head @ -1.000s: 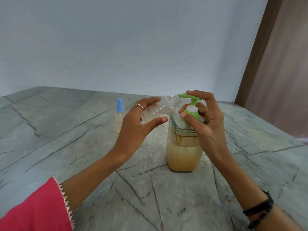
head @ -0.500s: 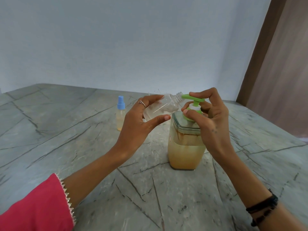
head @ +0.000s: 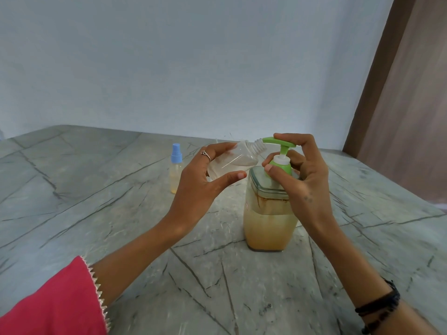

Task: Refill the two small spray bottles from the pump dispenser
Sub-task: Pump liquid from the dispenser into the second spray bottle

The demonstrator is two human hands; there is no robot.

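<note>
Left hand [head: 203, 187] grips the uncapped bottle [head: 235, 159], tilted, neck touching the green spout. Right hand [head: 300, 175] curls round the dispenser [head: 271, 221] pump, mid-desk [head: 96, 189]. Capped bottle [head: 176, 171] stands far left.

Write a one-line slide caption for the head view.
Left hand tilts an uncapped spray bottle to the green pump nozzle; right hand works the dispenser.

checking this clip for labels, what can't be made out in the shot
Head view only:
- Open bottle: its base, hidden by the left hand.
- Pump dispenser: its right side, behind the right hand.
- Nozzle tip: any liquid leaving it, too small.
- Capped bottle: label details, too small.
</note>
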